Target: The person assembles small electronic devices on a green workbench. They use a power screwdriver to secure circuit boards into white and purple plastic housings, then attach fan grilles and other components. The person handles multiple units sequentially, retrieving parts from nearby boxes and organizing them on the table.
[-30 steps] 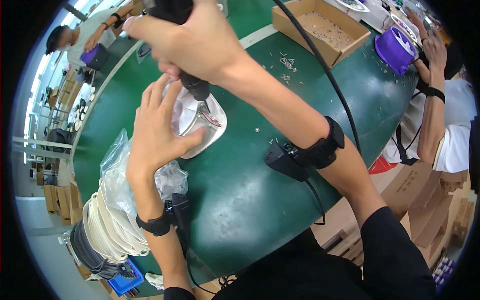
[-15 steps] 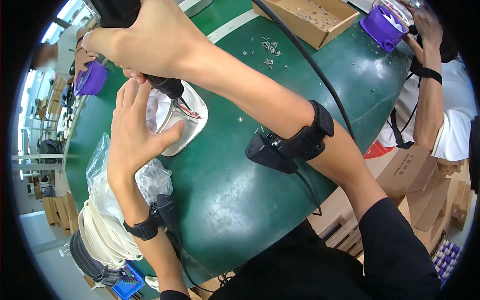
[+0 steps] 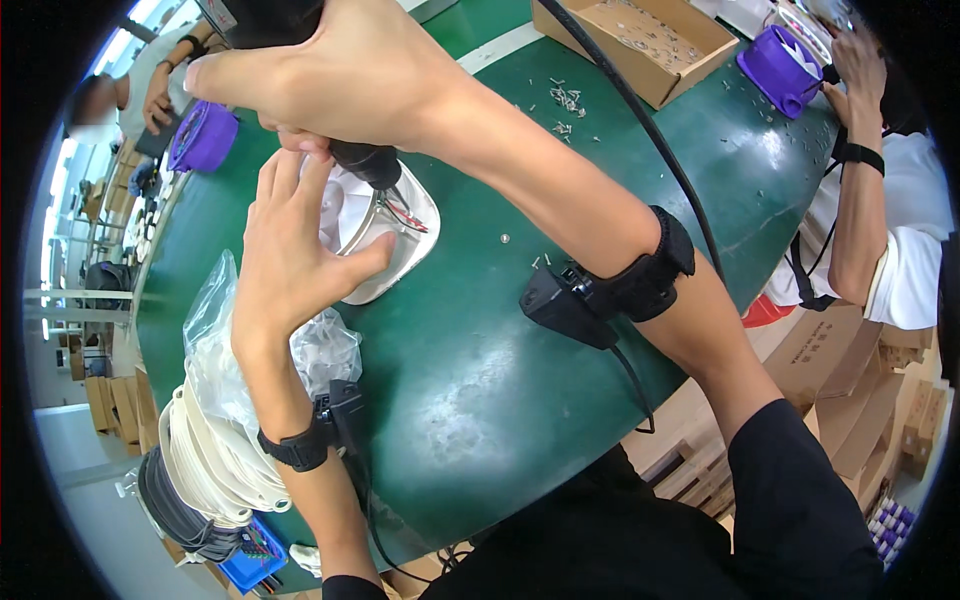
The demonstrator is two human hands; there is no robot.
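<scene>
My right hand (image 3: 370, 75) is wrapped round a black power screwdriver (image 3: 368, 163) that points down at a white fan housing (image 3: 410, 240). Red and dark wires (image 3: 408, 215) show inside the housing beside the tool's tip; the tip itself is hard to make out. White fan blades (image 3: 345, 205) sit within it. My left hand (image 3: 300, 235) rests against the housing's near left side, its fingers over the far edge and its thumb stretched across the near side.
A cardboard box of small metal parts (image 3: 650, 45) stands at the back, with loose screws (image 3: 568, 100) beside it. A black cable (image 3: 640, 115) hangs across. Plastic bags (image 3: 325, 355) and coiled white cord (image 3: 205, 450) lie at left. Co-workers handle purple housings (image 3: 205, 135) on both sides.
The whole view has shifted slightly, so things appear further right and lower. My right hand still holds the screwdriver over the housing. At left, a co-worker's hand has come off the purple housing.
</scene>
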